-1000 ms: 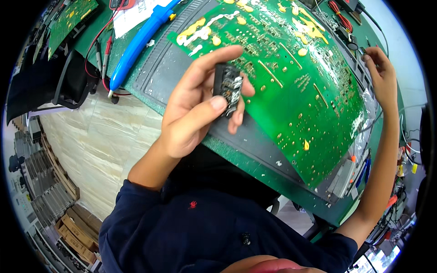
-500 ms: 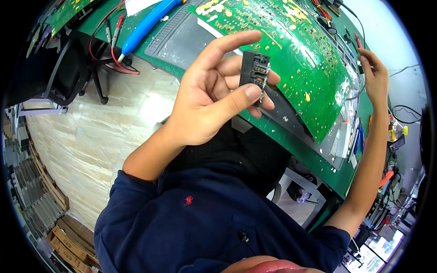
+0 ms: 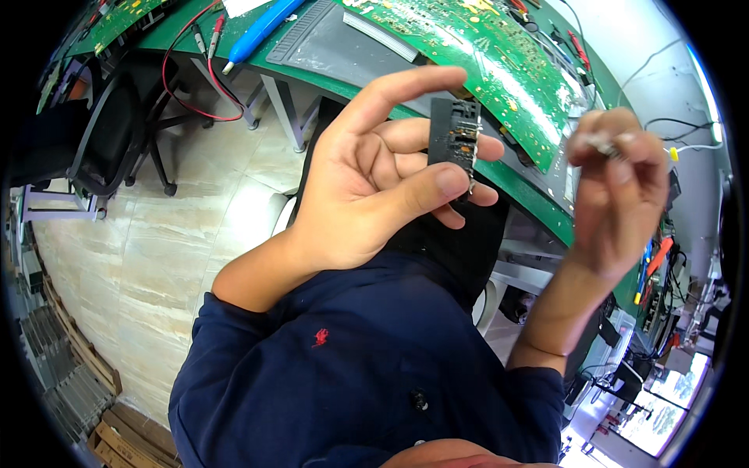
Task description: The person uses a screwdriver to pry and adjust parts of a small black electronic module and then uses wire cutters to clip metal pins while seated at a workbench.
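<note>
My left hand (image 3: 363, 183) is raised over the near edge of the workbench. Its thumb and fingers are closed on a black plastic connector block (image 3: 443, 129), whose side toward my right has a row of metal contacts and small orange-brown spots. At the right, my right hand (image 3: 620, 195) is lifted with thumb and fingertips pinched on a small pale, metallic-looking piece (image 3: 602, 146), too blurred to name. The two hands are apart. Beyond them lies a large green circuit board (image 3: 507, 97) with many solder points, on a dark grey work mat (image 3: 312, 51).
A blue pen-shaped tool (image 3: 261, 35) lies at the back left of the green bench. Beside it, red and black test leads (image 3: 214, 35) hang over the edge. A black chair (image 3: 109, 129) stands at left. Several tools and cables crowd the far right.
My right hand has come from the far right side of the bench toward me and now pinches a small piece. My left hand still holds the connector block, shifted slightly right.
</note>
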`<state>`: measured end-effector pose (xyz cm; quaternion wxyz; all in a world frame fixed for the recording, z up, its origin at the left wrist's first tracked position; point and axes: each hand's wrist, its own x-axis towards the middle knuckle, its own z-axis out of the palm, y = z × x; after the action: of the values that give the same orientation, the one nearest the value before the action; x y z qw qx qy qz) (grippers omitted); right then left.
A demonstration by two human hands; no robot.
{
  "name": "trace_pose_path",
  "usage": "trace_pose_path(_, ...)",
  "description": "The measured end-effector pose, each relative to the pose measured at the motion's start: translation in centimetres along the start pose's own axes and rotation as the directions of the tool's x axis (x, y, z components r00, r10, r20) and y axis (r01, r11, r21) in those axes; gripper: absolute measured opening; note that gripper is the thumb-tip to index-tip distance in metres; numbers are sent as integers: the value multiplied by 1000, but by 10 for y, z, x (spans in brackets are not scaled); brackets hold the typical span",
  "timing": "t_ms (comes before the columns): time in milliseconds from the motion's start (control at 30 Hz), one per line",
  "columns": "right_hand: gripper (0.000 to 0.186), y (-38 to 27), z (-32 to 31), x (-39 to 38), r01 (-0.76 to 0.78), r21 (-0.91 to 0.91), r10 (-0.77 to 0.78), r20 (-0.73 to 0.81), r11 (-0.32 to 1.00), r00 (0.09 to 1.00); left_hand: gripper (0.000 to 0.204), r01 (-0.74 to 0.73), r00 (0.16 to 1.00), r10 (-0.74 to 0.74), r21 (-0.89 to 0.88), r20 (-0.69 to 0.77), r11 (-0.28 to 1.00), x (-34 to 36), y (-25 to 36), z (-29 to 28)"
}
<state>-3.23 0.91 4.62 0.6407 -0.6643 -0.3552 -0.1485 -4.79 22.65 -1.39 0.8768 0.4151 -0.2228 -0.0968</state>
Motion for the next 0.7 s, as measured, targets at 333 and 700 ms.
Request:
trace_pose_path(333, 13, -15, 69, -30, -58, -54, 52, -99, 997, 994, 67, -207, 977, 207, -10, 41, 978, -20, 2, 16)
trace_pose_path(700, 15, -8, 57, -45, 13, -226, -25, -49, 974, 998, 66, -292, 954, 279, 140, 104, 946, -22, -5, 16)
